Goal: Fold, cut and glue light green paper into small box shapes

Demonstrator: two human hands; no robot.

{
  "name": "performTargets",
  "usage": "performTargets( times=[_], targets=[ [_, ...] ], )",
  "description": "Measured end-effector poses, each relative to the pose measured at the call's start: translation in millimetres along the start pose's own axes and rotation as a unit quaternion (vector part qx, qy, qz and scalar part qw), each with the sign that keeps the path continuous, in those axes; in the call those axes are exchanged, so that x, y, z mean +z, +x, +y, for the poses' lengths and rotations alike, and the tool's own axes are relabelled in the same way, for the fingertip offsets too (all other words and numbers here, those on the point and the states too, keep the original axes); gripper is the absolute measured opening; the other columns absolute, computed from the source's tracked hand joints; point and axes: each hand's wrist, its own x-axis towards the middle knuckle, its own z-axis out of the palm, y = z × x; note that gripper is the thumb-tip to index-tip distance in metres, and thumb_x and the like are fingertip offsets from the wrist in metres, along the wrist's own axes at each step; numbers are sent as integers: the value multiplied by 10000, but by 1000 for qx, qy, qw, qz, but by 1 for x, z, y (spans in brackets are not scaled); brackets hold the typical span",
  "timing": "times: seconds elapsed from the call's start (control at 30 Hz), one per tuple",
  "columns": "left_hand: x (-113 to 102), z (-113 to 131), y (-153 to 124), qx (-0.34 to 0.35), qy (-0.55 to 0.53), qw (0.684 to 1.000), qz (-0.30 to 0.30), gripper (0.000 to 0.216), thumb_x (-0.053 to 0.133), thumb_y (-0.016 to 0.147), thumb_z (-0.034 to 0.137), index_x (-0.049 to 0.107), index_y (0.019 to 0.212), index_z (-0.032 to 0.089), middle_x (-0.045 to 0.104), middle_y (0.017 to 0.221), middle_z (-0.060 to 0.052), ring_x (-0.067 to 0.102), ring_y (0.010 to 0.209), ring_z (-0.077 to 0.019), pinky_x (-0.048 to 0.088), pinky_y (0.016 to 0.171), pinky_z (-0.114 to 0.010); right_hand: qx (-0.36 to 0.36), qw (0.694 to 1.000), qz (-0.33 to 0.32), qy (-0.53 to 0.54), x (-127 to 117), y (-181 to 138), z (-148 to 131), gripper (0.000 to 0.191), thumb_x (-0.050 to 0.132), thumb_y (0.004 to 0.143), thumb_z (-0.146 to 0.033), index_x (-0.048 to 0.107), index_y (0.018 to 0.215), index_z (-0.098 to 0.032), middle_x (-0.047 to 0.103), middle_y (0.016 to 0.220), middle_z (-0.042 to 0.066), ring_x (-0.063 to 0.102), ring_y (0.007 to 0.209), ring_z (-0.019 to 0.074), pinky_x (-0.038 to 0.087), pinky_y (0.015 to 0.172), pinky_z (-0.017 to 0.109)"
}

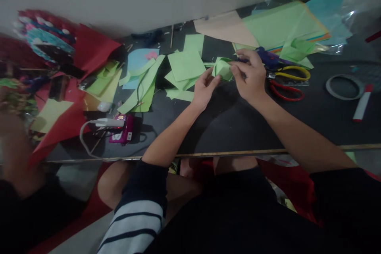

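Between my two hands is a small piece of folded green paper [222,69], held a little above the dark table. My left hand [206,89] pinches its lower left side with thumb and fingers. From the right, my right hand [250,74] grips its other edge between thumb and fingertips. Green paper squares [185,65] lie in a loose pile just left of the folded piece. Beside my right hand rest scissors [287,83] with one yellow and one red handle loop; their blades are mostly hidden.
Green paper strips [144,83] and a purple power adapter [122,129] with a white cable lie left. A tape roll [344,87] and a marker [363,103] lie right. Large paper sheets [285,24] stand behind. At far left is another person's arm [18,147] near red paper [95,51].
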Motion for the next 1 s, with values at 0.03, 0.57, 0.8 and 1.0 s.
performTargets(
  times=[0.03,0.57,0.8,1.0],
  targets=[
    [0,0,0,3,6,1000,3,518,891,866,383,711,1323,219,758,1293,-67,611,1443,-312,498,1236,-504,4,1000,1,3,1,0,2,518,388,1084,-618,793,1184,-310,689,1397,116,654,1326,367,520,1168,633],
    [-12,-9,8,-12,80,997,-16,442,751,974,436,681,1361,233,722,1349,-78,628,1415,-305,544,1190,-534,-25,995,-90,38,-6,4,-4,635,289,1064,-711,697,1427,-387,648,1548,51,565,1483,340,406,1266,621],
    [-14,-12,10,6,65,998,-25,410,727,1002,457,684,1358,259,720,1346,-49,608,1433,-298,544,1185,-529,11,994,-71,83,-1,4,-5,685,395,993,-824,730,1379,-367,666,1522,77,585,1457,363,431,1255,635],
    [-10,-16,10,19,73,996,-38,472,732,998,477,660,1416,269,703,1374,-68,545,1498,-316,491,1225,-549,67,995,-11,68,4,1,9,504,491,1024,-705,794,1234,-361,688,1468,108,609,1411,410,449,1223,705]
  ],
)
